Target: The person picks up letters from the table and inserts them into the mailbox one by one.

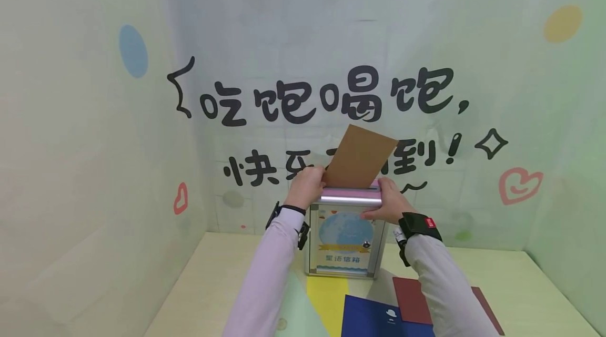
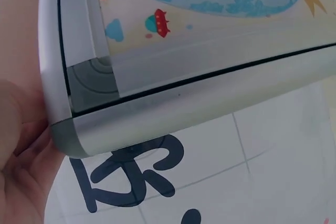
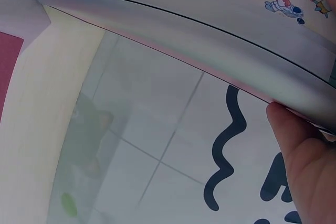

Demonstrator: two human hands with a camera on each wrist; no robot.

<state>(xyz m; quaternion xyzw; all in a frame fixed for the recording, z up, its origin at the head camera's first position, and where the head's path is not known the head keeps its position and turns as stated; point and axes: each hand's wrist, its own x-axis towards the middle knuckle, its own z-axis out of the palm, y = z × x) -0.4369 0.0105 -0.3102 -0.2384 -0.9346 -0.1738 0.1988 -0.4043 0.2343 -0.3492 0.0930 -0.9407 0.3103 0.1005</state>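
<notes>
Sleeves (image 1: 261, 287) stretch toward a box (image 1: 349, 198) (brown card (image 1: 361, 157) slotted) the right hand (image 1: 390, 204) grips.

The head view is evenly lit and mostly sharp, with a slight green tint on the right wall (image 1: 573, 179). A soft shadow lies on the surface (image 1: 227, 284) beside the box (image 1: 345, 242). Both wrist views look hazy; in the right one, the box edge appears curved.

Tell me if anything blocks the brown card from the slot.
Nothing visible does: the brown card stands tilted, its lower edge at the slot in the top of the letter box. The left hand is at the card's lower left corner; the right hand grips the box's top right corner.
</notes>
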